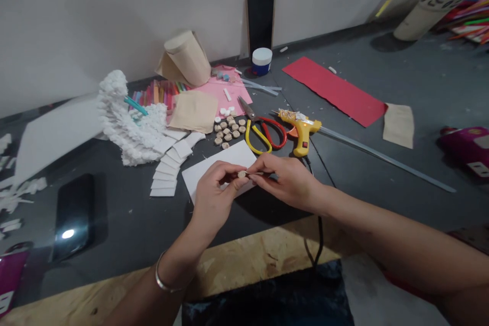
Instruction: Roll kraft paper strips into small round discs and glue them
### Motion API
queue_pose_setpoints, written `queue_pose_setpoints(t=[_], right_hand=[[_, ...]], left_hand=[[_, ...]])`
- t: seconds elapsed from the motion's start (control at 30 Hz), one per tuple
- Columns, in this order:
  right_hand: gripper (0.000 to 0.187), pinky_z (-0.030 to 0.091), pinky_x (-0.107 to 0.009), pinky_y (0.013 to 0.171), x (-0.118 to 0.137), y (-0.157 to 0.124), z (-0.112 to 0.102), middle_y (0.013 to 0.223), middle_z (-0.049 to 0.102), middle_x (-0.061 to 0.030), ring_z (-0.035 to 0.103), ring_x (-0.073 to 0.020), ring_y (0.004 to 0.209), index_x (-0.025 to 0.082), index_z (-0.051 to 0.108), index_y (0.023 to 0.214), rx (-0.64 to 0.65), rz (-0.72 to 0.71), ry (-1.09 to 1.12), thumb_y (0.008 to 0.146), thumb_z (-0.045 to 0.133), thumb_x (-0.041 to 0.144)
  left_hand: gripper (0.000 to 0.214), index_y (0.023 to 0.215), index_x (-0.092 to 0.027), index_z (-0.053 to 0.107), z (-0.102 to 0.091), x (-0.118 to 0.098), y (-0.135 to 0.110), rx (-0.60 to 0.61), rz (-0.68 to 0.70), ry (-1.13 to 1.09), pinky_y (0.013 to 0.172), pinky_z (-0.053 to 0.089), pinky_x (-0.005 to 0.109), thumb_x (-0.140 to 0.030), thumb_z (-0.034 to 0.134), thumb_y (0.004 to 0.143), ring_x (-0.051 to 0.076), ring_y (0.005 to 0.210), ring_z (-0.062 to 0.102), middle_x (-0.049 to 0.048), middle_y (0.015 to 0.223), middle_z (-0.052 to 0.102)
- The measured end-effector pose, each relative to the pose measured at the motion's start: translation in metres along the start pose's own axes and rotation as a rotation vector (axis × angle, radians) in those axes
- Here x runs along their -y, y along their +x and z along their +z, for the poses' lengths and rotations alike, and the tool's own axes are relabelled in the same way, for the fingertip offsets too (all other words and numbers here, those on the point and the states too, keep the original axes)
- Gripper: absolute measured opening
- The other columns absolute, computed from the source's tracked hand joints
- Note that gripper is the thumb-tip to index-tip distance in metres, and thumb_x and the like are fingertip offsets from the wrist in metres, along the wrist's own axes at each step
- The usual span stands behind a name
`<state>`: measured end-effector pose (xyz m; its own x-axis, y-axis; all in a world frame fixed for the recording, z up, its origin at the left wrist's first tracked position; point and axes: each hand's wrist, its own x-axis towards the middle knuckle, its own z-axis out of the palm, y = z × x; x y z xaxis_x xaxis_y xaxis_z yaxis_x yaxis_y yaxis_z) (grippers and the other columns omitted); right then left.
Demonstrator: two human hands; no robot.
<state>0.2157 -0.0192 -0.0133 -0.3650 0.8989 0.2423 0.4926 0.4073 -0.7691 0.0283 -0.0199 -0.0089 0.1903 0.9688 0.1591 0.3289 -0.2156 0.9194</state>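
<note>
Head view: left hand (216, 193) grip pinched closed on a small tan roll (242, 174), held over a white card (237, 153) near the front edge of the desk (367, 188). Right hand (290, 183) grip pinched just beside it, seemingly on a thin tan strip. Scissors (252, 116) and glue gun (303, 135) limit the far side; wider room rightward, crossed by a glue stick (382, 156). Desk top dark, wood strip (267, 249) below; pale wall (114, 10) behind.

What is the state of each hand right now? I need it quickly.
Left hand: closed, holding a small round beige piece.
Right hand: closed in a pinch beside that piece; what it holds, if anything, cannot be told.
</note>
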Motion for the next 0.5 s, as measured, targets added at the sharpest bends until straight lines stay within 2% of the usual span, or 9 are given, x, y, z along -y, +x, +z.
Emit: queue_pose_setpoints(t=[0.17,0.33,0.5], right_hand=[[0.013,0.043,-0.021,0.056,0.0003,-0.0011,-0.0005,0.075,0.069,-0.0029,0.064,-0.0125,0.063,0.017,0.062,0.090,0.030,-0.006,0.061,0.090,0.055,0.027],[0.008,0.046,-0.022,0.059,0.0049,-0.0001,-0.0021,0.074,0.069,-0.0012,0.064,-0.0120,0.064,0.018,0.059,0.090,0.071,0.100,0.210,0.090,0.055,0.025],[0.012,0.049,-0.023,0.059,0.0066,0.0027,-0.0032,0.072,0.065,-0.0003,0.062,-0.0119,0.065,0.018,0.056,0.087,0.122,0.222,0.475,0.088,0.060,0.029]], left_hand=[[0.011,0.079,-0.019,0.070,-0.0002,-0.0014,0.0008,0.001,-0.062,-0.096,0.064,0.048,0.023,-0.028,0.076,0.075,0.013,0.071,0.060,0.0002,0.078,0.066],[0.011,0.079,-0.019,0.070,0.0003,-0.0010,0.0003,0.013,-0.123,-0.192,0.062,0.048,0.022,-0.027,0.076,0.075,0.012,0.067,0.060,-0.0005,0.075,0.066],[0.011,0.078,-0.019,0.070,-0.0011,-0.0005,0.0006,0.016,-0.096,-0.128,0.063,0.048,0.023,-0.027,0.076,0.075,0.012,0.069,0.060,-0.0001,0.075,0.067]])
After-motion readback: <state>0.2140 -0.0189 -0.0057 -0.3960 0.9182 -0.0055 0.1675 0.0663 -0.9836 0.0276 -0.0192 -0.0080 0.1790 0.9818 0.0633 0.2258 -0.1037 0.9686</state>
